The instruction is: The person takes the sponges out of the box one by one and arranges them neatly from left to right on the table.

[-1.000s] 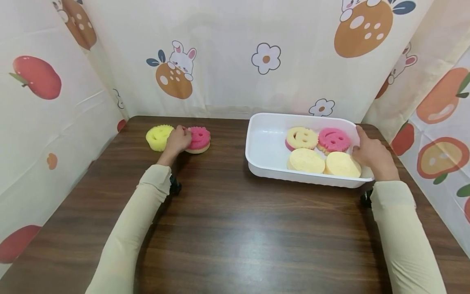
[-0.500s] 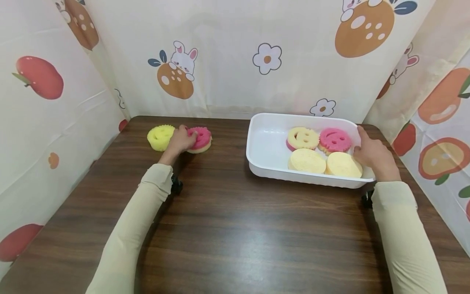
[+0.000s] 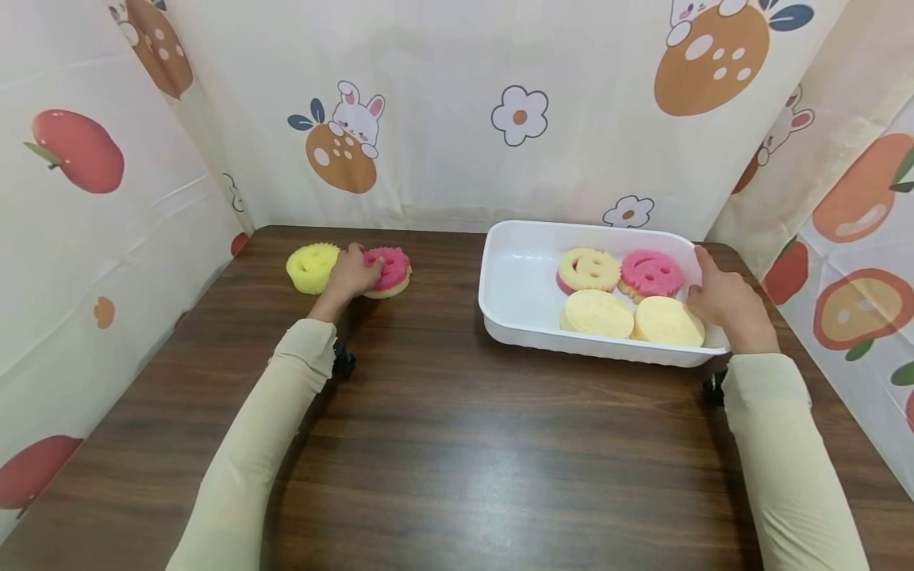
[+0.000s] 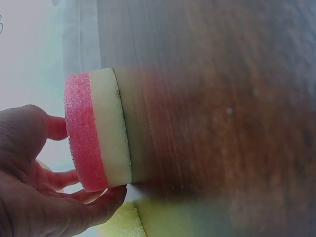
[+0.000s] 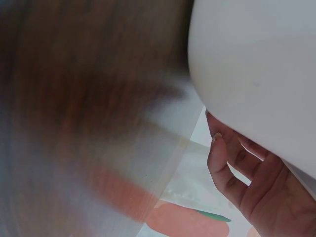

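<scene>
At upper left of the head view, the left hand [image 3: 350,274] curls its fingers around the pink smiley sponge [image 3: 390,268], which lies on the brown worktop [image 3: 443,444] just beside a yellow smiley sponge [image 3: 311,266]. At right, the right hand [image 3: 724,301] grips the right rim of the white tray [image 3: 514,285], which holds four more sponges.
</scene>
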### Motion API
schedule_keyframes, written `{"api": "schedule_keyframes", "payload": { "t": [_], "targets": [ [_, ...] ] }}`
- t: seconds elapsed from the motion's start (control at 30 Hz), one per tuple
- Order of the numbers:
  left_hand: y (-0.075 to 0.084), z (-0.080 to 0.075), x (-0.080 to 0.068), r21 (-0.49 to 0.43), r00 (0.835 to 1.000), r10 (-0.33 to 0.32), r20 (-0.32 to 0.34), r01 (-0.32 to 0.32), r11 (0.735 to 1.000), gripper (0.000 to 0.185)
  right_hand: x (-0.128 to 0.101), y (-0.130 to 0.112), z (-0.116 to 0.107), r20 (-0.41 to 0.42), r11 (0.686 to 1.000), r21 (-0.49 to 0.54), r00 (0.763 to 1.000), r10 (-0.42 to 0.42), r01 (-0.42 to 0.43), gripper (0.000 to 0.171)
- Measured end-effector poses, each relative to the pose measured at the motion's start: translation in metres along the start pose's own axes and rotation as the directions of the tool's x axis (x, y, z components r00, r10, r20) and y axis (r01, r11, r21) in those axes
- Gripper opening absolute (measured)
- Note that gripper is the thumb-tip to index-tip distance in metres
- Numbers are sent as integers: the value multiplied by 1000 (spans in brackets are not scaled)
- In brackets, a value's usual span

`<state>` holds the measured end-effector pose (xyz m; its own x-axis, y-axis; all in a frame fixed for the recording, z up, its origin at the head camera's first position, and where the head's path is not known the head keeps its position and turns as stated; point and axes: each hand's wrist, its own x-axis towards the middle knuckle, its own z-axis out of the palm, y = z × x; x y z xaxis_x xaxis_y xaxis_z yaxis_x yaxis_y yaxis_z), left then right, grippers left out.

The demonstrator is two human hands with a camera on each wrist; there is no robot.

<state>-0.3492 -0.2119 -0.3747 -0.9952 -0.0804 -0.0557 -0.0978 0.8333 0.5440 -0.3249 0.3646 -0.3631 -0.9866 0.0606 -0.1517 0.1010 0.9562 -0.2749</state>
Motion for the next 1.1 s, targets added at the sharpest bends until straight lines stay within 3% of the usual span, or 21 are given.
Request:
{"api": "schedule_keyframes", "payload": {
  "t": [0.87,1.1],
  "targets": [
    [2,-1,-4,22,1000,-3,-13,3,1000,61,-4,-2,1,-6,1000,0,1000,-10,10,81],
    [4,-2,-3,31,998,30,-50,-28,999,58,-5,-1,1,-12,1000,15,1000,-11,11,81]
  ]
}}
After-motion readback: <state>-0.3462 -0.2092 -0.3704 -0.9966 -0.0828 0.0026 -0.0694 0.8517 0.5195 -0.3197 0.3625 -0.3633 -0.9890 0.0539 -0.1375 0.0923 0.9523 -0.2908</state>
